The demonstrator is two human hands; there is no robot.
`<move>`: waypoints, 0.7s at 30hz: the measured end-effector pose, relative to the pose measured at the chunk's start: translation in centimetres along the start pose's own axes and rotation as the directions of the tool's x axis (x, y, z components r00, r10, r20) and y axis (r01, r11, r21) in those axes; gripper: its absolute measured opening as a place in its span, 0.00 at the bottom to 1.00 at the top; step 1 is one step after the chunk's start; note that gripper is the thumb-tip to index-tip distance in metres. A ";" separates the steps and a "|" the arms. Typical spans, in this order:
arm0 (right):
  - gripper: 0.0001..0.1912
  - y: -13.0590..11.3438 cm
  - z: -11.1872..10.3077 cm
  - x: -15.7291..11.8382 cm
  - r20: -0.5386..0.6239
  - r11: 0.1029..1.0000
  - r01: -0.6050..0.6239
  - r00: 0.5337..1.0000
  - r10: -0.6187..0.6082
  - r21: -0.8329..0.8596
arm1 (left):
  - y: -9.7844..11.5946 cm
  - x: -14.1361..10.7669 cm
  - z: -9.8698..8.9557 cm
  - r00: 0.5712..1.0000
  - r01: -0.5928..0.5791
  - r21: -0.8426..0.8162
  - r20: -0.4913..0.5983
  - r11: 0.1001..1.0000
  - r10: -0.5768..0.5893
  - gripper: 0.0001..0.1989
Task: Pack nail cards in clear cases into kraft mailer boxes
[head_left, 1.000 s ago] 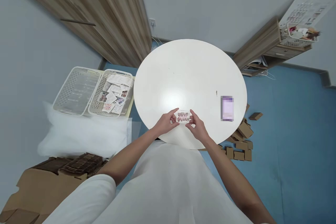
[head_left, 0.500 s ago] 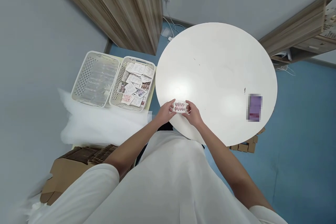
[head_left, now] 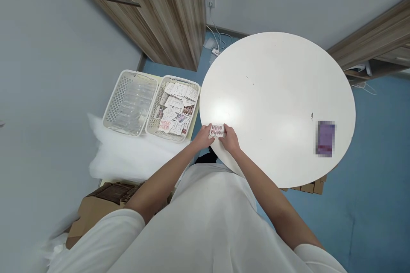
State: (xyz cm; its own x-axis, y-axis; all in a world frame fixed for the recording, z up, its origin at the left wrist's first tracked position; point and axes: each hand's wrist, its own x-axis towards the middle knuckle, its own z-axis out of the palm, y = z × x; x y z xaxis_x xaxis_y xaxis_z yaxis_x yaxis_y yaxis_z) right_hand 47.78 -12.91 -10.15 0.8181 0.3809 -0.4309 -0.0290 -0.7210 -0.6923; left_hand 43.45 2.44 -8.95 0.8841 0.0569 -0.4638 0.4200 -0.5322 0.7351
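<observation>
I read the small card [head_left: 212, 125] as stiff white stock, its pink pieces [head_left: 217, 132] glossy like plastic. Desk [head_left: 278, 94]: smooth white laminate look, satin, one bright glare patch. Left basket [head_left: 112, 110] and right basket [head_left: 155, 113]: perforated white plastic. I see clear shiny plastic packs [head_left: 133, 104] in the left, printed paper cards [head_left: 178, 90] in the right. White sheeting [head_left: 134, 153]: soft, translucent. Box [head_left: 91, 217]: matt brown cardboard. Cabinet [head_left: 174, 17]: wood-grain finish. Shirt [head_left: 205, 213]: matt white cloth. Floor [head_left: 371, 170]: smooth blue.

We now find the white table [head_left: 282, 94] farther right in frame; the card-filled basket [head_left: 158, 103] sits nearer the centre; the card [head_left: 217, 130] we hold is by the table's lower-left edge.
</observation>
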 end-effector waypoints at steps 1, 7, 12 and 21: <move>0.34 0.0 0.0 -0.1 -0.001 1.000 -0.002 1.000 0.002 0.002 | -0.1 -0.1 0.1 1.000 0.007 0.003 0.005 1.000 -0.008 0.33; 0.38 0.1 -0.2 -1.4 -0.003 0.981 -0.056 0.998 0.058 0.186 | -0.4 -0.7 -0.1 0.997 0.069 -0.077 -0.034 0.995 -0.072 0.33; 0.37 0.0 -0.2 -2.5 0.048 0.891 -0.163 0.986 0.158 0.424 | -0.7 -1.1 0.1 0.994 0.101 -0.225 -0.003 0.969 -0.105 0.32; 0.38 -2.2 0.4 -1.4 0.027 0.786 -0.199 0.974 0.226 0.585 | -1.2 -0.2 -0.2 0.998 0.056 -0.266 -0.008 0.962 -0.060 0.33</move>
State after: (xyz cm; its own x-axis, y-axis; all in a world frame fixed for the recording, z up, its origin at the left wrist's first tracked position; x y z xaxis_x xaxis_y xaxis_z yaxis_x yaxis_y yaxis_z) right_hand 46.44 -11.59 -8.23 0.7745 0.2236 -0.5917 -0.5213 -0.3042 -0.7973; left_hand 42.75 3.21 -9.68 0.8589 0.0960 -0.5031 0.5080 -0.2842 0.8131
